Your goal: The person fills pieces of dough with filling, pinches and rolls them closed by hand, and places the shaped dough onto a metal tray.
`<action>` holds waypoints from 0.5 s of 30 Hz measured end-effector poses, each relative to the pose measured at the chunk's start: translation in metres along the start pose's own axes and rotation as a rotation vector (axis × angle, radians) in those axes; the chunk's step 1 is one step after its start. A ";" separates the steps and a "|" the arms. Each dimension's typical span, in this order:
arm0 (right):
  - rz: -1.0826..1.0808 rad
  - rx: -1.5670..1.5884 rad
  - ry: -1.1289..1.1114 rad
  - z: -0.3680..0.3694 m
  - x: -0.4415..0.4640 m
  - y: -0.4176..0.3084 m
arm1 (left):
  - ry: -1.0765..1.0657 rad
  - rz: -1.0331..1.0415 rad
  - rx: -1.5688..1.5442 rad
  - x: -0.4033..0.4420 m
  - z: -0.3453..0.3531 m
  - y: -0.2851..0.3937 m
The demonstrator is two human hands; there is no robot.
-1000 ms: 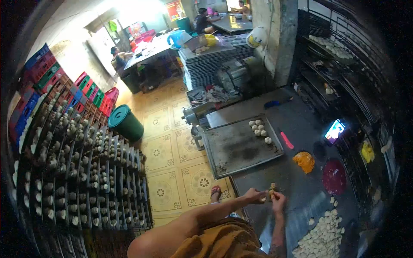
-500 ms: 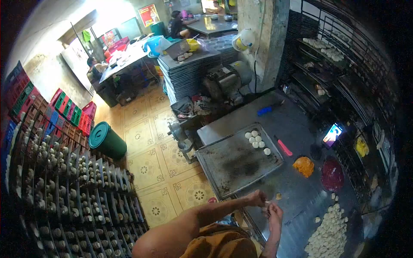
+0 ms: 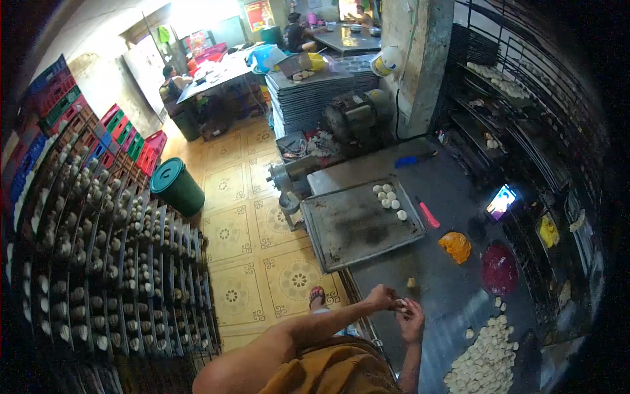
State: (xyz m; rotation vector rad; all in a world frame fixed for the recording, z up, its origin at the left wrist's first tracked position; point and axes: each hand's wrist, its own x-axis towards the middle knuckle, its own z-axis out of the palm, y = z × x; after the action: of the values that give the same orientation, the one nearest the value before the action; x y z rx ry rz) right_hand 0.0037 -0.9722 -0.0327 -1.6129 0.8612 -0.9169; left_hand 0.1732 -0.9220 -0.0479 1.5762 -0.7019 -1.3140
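Note:
Above the metal table's near edge, my left hand (image 3: 380,299) and my right hand (image 3: 411,320) meet, fingers pinched around a small pale dough piece (image 3: 400,305). Just beyond them a small yellowish lump (image 3: 411,282) rests on the table. A pile of small pale dough pieces (image 3: 482,361) spreads to the right of my right hand. The orange mass (image 3: 455,247) and the dark red mass (image 3: 500,268) sit farther right. Several round dough balls (image 3: 390,197) stand at the right side of the metal tray (image 3: 348,226).
A pink-handled tool (image 3: 428,215), a blue object (image 3: 405,161) and a lit phone (image 3: 501,201) lie beyond. A machine (image 3: 357,115) stands behind the tray. Racks of dough (image 3: 125,262) and a green bin (image 3: 178,187) are left. Other people sit at far tables.
Both hands have moved off the yellowish lump, which now lies on the table, and come together around a pale dough piece. The head view swung and then partly returned.

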 end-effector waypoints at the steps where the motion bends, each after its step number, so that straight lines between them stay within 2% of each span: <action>1: 0.030 -0.008 -0.068 -0.010 -0.003 0.021 | 0.011 -0.003 -0.004 -0.002 0.007 -0.008; 3: 0.058 -0.004 -0.142 -0.024 -0.003 0.069 | -0.034 -0.107 -0.035 -0.009 0.017 -0.023; 4: 0.005 -0.121 -0.184 -0.033 -0.001 0.092 | -0.031 -0.111 -0.033 -0.017 0.021 -0.022; 6: -0.042 -0.238 -0.199 -0.042 -0.003 0.088 | -0.029 0.071 0.042 -0.037 0.026 -0.012; 7: -0.050 -0.274 -0.255 -0.038 -0.003 0.052 | -0.054 0.066 0.052 -0.036 0.025 -0.018; 8: -0.054 -0.310 -0.310 -0.040 -0.006 0.030 | -0.044 0.274 0.198 -0.032 0.023 -0.028; 9: 0.112 -0.117 -0.326 -0.039 -0.014 0.061 | -0.037 0.489 0.335 -0.027 0.023 -0.037; 10: 0.125 -0.124 -0.299 -0.044 -0.014 0.057 | -0.068 0.489 0.334 -0.029 0.023 -0.026; 12: -0.324 -0.462 -0.376 -0.042 -0.007 0.040 | -0.099 0.471 0.739 -0.033 0.016 0.012; 14: -0.080 -0.495 -0.363 -0.026 -0.010 0.047 | -0.122 0.612 0.623 -0.021 0.013 0.006; 15: -0.009 -0.404 -0.289 -0.016 -0.010 0.037 | -0.066 0.454 0.660 -0.019 0.018 0.007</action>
State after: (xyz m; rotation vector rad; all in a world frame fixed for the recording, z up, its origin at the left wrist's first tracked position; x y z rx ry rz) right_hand -0.0187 -0.9775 -0.0675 -2.0373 0.8704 -0.5139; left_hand 0.1514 -0.9135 -0.0337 1.7270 -1.5465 -0.8314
